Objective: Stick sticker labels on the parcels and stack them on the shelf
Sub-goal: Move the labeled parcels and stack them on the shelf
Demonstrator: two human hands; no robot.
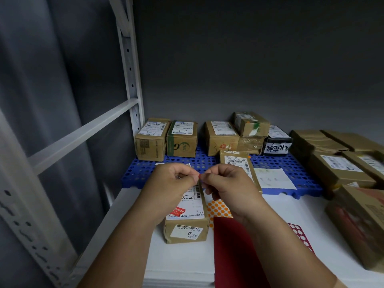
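Two hands are in view: the left hand and the right hand. About twelve parcels are visible, plus three sticker sheets and one blue pallet.

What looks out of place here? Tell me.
One parcel sits tilted on top of the back row, with a green-smeared torn patch on its front. The others stand flat. Both hands, left hand and right hand, pinch a small red sticker.
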